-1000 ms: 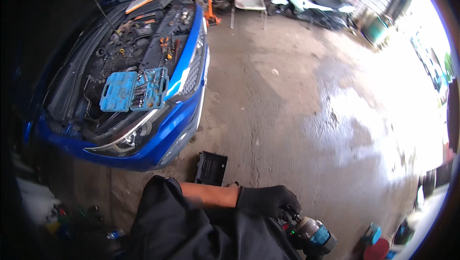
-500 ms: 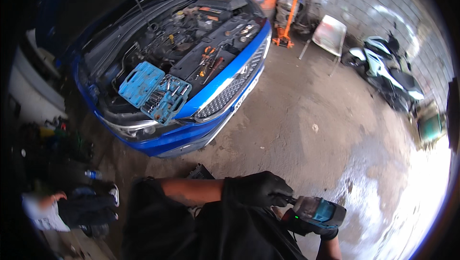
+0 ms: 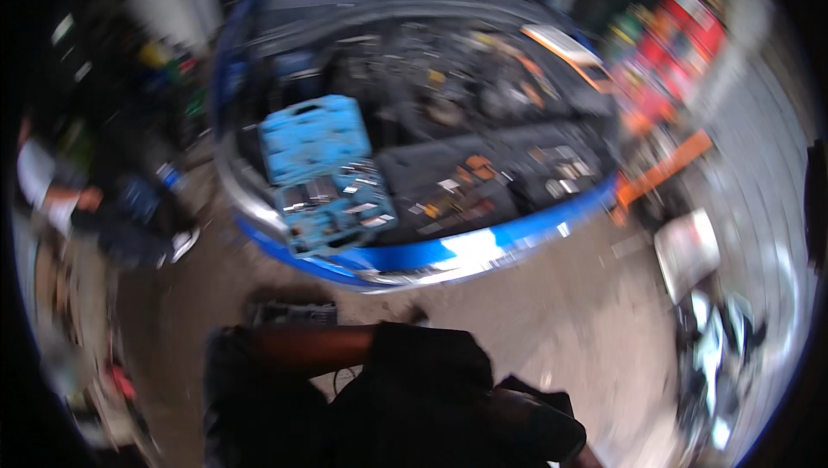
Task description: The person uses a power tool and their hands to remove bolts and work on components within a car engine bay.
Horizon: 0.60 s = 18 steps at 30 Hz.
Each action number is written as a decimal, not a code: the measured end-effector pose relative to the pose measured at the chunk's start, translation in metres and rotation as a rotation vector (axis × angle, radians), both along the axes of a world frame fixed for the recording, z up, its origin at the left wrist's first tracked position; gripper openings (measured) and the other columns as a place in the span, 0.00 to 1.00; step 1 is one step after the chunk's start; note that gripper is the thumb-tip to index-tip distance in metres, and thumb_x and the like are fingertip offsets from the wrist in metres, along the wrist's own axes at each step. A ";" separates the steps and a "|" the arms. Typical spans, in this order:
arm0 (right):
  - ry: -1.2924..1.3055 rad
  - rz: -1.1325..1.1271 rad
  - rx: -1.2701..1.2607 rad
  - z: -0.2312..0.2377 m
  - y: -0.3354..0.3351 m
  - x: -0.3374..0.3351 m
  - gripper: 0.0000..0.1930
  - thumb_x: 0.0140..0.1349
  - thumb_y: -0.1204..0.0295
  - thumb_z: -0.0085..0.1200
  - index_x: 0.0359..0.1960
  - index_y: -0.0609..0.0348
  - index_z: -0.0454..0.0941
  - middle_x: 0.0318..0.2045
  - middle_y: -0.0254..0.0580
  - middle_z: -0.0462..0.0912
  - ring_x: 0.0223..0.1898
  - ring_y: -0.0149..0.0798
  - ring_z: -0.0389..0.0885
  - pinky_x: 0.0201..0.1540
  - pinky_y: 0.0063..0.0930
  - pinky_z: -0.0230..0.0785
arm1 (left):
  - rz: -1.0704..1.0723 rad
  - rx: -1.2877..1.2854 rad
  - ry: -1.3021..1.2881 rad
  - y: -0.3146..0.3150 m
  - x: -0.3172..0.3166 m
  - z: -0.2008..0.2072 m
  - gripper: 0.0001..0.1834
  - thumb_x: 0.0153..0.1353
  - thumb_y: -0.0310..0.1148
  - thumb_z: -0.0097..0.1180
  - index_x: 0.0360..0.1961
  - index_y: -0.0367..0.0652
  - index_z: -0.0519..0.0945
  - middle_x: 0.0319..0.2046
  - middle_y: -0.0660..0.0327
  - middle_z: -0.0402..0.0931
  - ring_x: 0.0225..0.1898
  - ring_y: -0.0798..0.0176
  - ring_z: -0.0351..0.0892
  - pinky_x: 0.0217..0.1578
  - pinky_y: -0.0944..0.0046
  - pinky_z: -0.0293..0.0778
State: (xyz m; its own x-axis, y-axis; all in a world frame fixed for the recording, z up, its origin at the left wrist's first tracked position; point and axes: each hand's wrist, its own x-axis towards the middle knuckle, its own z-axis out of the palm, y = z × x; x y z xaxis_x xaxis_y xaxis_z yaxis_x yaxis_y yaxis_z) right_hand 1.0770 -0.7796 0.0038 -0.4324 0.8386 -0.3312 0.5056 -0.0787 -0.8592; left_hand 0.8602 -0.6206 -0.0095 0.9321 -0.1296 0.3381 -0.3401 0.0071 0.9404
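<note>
Motion blur and shadow hide much of the detail around my hands. My left hand (image 3: 435, 360), in a black glove, is bent across in front of my dark clothing and looks closed at the nose of a cordless impact wrench (image 3: 539, 408). What its fingers grip cannot be made out. My right hand (image 3: 569, 449), mostly hidden under the tool, is closed on the wrench. Beyond them is a blue car (image 3: 483, 251) with its hood up. An opened blue socket set case (image 3: 317, 136) rests on the car's front edge, with several hand tools (image 3: 461, 196) to its right.
On the ground just past my left forearm lies a dark tool case (image 3: 293, 313). A person (image 3: 95, 218) is at the left. To the right are an orange floor jack (image 3: 664, 175), a pale chair (image 3: 687, 252) and a scooter (image 3: 711, 356). An air filter (image 3: 565, 50) lies on the engine bay's far right.
My view has swung left, so the car now sits across the middle and the scooter nearer the right rim. Both hands stay together at the impact wrench.
</note>
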 end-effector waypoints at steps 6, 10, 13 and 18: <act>-0.073 0.174 0.042 0.000 0.151 0.045 0.19 0.60 0.69 0.58 0.53 0.59 0.77 0.54 0.46 0.78 0.53 0.41 0.79 0.49 0.31 0.72 | 0.721 0.853 -0.295 0.040 0.082 0.063 0.06 0.58 0.30 0.56 0.30 0.38 0.77 0.25 0.52 0.76 0.28 0.51 0.80 0.28 0.57 0.74; -0.052 0.356 0.071 -0.012 0.211 0.087 0.19 0.61 0.68 0.57 0.54 0.59 0.77 0.56 0.45 0.78 0.55 0.41 0.78 0.50 0.31 0.72 | 1.045 0.991 -0.231 0.059 0.116 0.073 0.08 0.55 0.33 0.58 0.28 0.37 0.77 0.20 0.54 0.76 0.23 0.49 0.79 0.24 0.52 0.72; -0.021 0.459 0.093 -0.006 0.236 0.126 0.19 0.63 0.68 0.56 0.54 0.58 0.76 0.56 0.45 0.77 0.56 0.41 0.77 0.51 0.31 0.71 | 0.887 0.485 -0.099 0.068 0.138 0.094 0.09 0.55 0.31 0.60 0.29 0.36 0.77 0.23 0.51 0.76 0.25 0.49 0.78 0.27 0.54 0.71; 0.056 0.540 0.180 0.012 0.282 0.197 0.19 0.64 0.67 0.54 0.56 0.58 0.76 0.58 0.44 0.76 0.57 0.41 0.76 0.52 0.31 0.71 | 1.038 0.378 -0.107 0.074 0.199 0.107 0.17 0.57 0.29 0.60 0.48 0.35 0.78 0.27 0.46 0.76 0.29 0.49 0.79 0.31 0.56 0.72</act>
